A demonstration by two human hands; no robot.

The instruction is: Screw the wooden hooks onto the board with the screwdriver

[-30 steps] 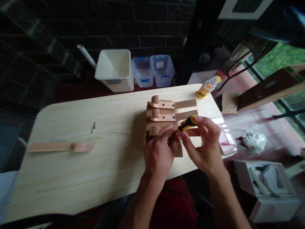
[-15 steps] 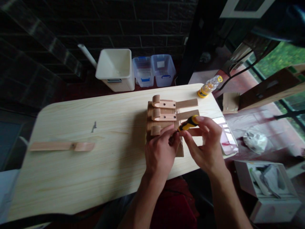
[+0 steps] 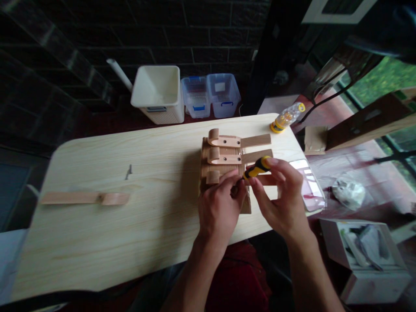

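A yellow and black screwdriver (image 3: 256, 168) slants down to the left, its handle end in the fingers of my right hand (image 3: 284, 195). My left hand (image 3: 221, 208) is closed around the screwdriver's lower end, over a third wooden hook piece (image 3: 212, 177); the tip and whatever the fingers pinch there are hidden. Two more wooden hook pieces, an upper one (image 3: 230, 141) and a middle one (image 3: 230, 159), lie on the brown block (image 3: 203, 151), each showing two dark holes. Their flat ends stick out to the right.
On the table (image 3: 156, 229) lie a wooden strip (image 3: 73, 198) and small screws (image 3: 129, 171) at left, a phone (image 3: 310, 186) at right and a clear bottle (image 3: 287, 118) at back right. Bins (image 3: 159, 115) stand beyond the far edge.
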